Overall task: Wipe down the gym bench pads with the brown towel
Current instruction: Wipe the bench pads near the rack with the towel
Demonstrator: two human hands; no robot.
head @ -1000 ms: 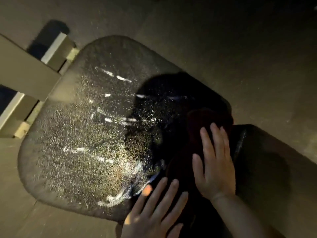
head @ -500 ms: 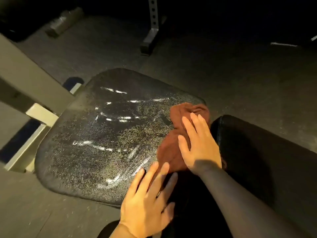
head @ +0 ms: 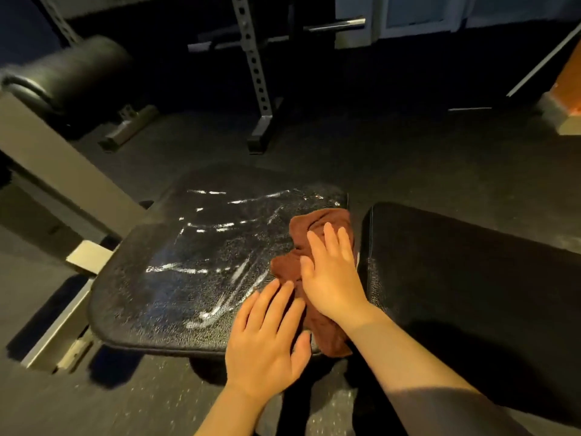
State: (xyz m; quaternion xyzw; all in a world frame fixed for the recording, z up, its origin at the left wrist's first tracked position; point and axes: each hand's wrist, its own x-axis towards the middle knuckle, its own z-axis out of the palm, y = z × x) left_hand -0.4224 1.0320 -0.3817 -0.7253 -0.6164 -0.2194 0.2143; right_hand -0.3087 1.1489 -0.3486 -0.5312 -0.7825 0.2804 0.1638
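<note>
A person's two bare hands work over a dim gym bench, seen from above. The right hand (head: 330, 275) lies flat on a crumpled brown cloth towel (head: 317, 228), its fingers (head: 331, 237) straight and slightly spread, pressing the cloth down rather than gripping it. The towel sits at the right edge of the black textured seat pad (head: 176, 278), just beside the narrow gap that separates it from the second black pad (head: 456, 278) to the right; its near end hangs over the pad's front edge. The left hand (head: 267, 338) rests open at the front edge of the seat pad, fingers (head: 270, 303) straight and a little apart, their tips touching the near part of the towel. The seat surface shows wet white streaks and fine droplets across its middle and left. A pale metal frame bar (head: 59, 174) runs diagonally to the left of the bench. Beyond, on the dark speckled floor (head: 393, 158), stands a perforated steel rack upright (head: 254, 67), with a black cylindrical roller pad (head: 72, 77) at far left.
</note>
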